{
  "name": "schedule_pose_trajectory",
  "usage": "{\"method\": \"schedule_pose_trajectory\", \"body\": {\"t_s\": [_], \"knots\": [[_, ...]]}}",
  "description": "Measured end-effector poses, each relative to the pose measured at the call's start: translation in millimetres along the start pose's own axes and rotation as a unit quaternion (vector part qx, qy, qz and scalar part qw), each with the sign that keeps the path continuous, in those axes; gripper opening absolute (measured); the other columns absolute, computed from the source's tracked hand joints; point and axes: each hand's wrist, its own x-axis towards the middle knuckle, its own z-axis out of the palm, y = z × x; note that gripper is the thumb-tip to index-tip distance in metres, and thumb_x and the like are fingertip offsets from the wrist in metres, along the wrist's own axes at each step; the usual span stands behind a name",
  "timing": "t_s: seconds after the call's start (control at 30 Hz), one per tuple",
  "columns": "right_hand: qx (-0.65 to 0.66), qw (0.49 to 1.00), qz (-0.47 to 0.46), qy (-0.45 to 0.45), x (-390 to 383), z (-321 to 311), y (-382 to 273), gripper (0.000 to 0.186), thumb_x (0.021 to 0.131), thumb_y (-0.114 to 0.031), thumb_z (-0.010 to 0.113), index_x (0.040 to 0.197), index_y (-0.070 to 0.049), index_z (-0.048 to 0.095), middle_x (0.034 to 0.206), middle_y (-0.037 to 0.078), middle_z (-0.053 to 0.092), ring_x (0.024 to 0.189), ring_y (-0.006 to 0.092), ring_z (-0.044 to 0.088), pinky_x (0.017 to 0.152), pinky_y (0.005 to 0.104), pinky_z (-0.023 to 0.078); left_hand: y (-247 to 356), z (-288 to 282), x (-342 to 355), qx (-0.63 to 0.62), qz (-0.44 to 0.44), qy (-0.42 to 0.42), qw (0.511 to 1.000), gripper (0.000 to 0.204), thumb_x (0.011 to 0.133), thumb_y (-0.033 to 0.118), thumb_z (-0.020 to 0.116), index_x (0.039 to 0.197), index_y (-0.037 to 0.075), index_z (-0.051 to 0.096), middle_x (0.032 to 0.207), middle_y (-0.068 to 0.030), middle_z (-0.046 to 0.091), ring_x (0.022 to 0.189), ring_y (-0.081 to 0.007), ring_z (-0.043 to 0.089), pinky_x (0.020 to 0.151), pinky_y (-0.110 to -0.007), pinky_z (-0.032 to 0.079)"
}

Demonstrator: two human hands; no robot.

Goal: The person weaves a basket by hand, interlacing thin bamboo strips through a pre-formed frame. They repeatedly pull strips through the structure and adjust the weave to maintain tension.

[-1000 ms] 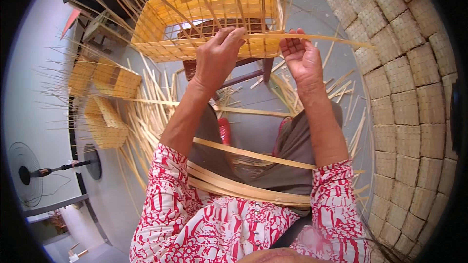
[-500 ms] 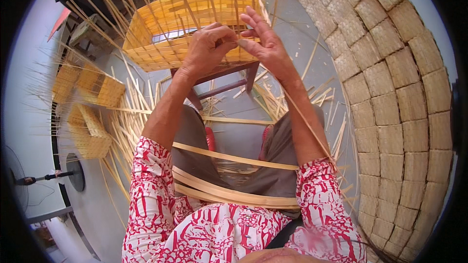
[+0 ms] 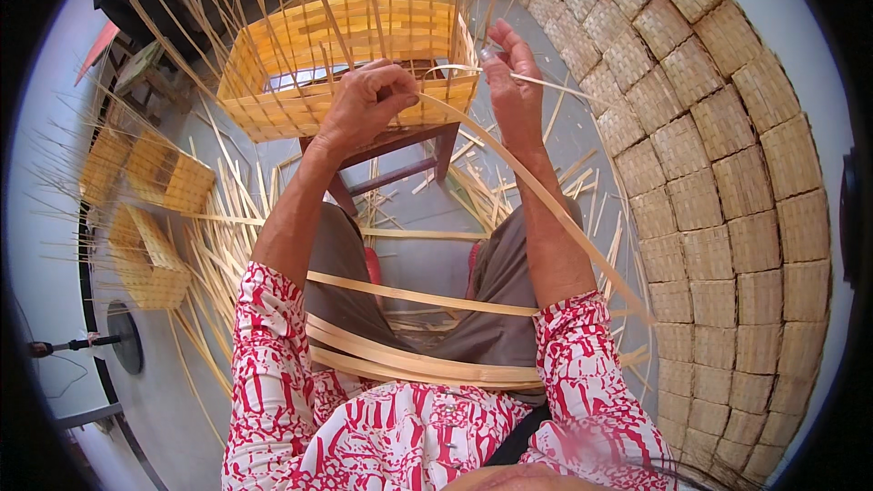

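Observation:
In front of me a yellow woven basket (image 3: 296,112) rests on a dark wooden stool (image 3: 400,141). Thin upright stakes (image 3: 323,32) stick up above its walls. My left hand (image 3: 368,102) is closed in a pinch at the basket's near rim, on a long flat bamboo strip (image 3: 546,191). From there the strip runs past my right forearm to the lower right. Just right of the basket, my right hand (image 3: 514,91) holds a thin pale strip end (image 3: 559,86) between thumb and fingers; it loops back over the rim among the stakes.
Several bamboo strips (image 3: 418,365) lie across my lap. More loose strips (image 3: 227,236) cover the floor at left and around the stool. Smaller woven baskets (image 3: 150,259) stand at far left near a fan (image 3: 125,336). Stacked woven pieces (image 3: 746,218) form a wall along the right.
My right hand has moved away from my left, to the right, drawing out a strip end. The long strip now bows out in front of my right forearm. The view has shifted slightly.

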Motion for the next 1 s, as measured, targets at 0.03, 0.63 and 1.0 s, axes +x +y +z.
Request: {"method": "schedule_pose_trajectory", "body": {"t_s": [0.03,0.63,1.0], "knots": [[-0.021,1.0,0.004,-0.02,0.1,-1.5,-2.4,0.057,0.091,-0.011,0.057,0.145,0.001,0.044,0.133,0.013,0.057,0.099,0.0127,0.052,0.09,0.0279,0.047,-0.7,-0.3,0.6,0.002,0.003,-0.002,1.0,0.012,0.083,0.007,0.077,0.092,0.002,0.07,0.081,-0.0025,0.062,0.07,-0.0095,0.058,0.062,-0.026,0.048],[0.327,0.905,0.183,0.203,-19.2,0.0,12.2,0.025,0.104,-0.021,0.045,0.099,-0.001,0.059,0.103,0.013,0.062,0.094,0.025,0.061,0.086,0.042,0.055,-17.6,21.3,20.5,-0.007,-0.026,0.162,0.986,0.011,0.081,0.008,0.076,0.091,0.007,0.071,0.074,-0.0009,0.066,0.066,-0.0111,0.063,0.061,-0.028,0.051],[-0.193,0.973,-0.123,-0.006,-12.6,-30.8,-16.3,0.071,0.081,-0.042,0.081,0.134,-0.003,0.055,0.128,0.012,0.062,0.12,0.025,0.055,0.095,0.0383,0.044,-12.2,18.2,17.2,0.347,0.034,0.084,0.934,0.02,0.082,0.004,0.059,0.092,0.015,0.072,0.092,-0.0082,0.07,0.083,-0.0331,0.069,0.071,-0.043,0.056]]}}
